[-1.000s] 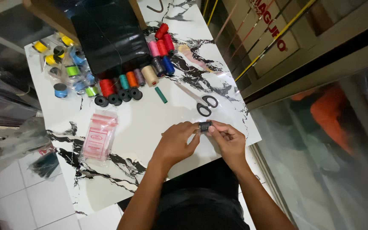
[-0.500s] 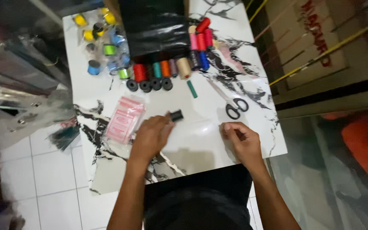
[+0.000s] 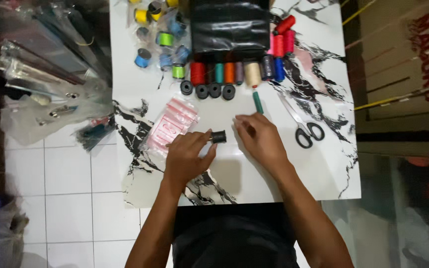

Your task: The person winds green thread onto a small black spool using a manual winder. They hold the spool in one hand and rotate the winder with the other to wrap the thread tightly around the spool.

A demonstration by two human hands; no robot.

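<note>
Fingers (image 3: pixel 202 141) of the left hand (image 3: pixel 187 159) were curled around a small black spool (image 3: pixel 218 137), the thumb and fingertips pinching its near end so that it lay on its side just above the white marbled table (image 3: pixel 323 168), near the middle. The right hand (image 3: pixel 260 138) lay just beside it, loosely open with its fingertips bent down toward the tabletop close to the spool; whether it pinched a thread end was too fine to tell. By the look of it, the step in hand was working thread at the spool, and the next move would call for a steady grip on the left and a fine pinch on the right. A stack of pink-edged clear bags (image 3: pixel 170 128) lay touching the left hand's far side. A green pen-like stick (image 3: pixel 257 102) lay beyond the right hand, scissors (image 3: pixel 306 130) to its right, and a row of coloured thread cones (image 3: pixel 234 73) with four black spools (image 3: pixel 208 90) stood farther off before a black bag (image 3: pixel 229 27).
</note>
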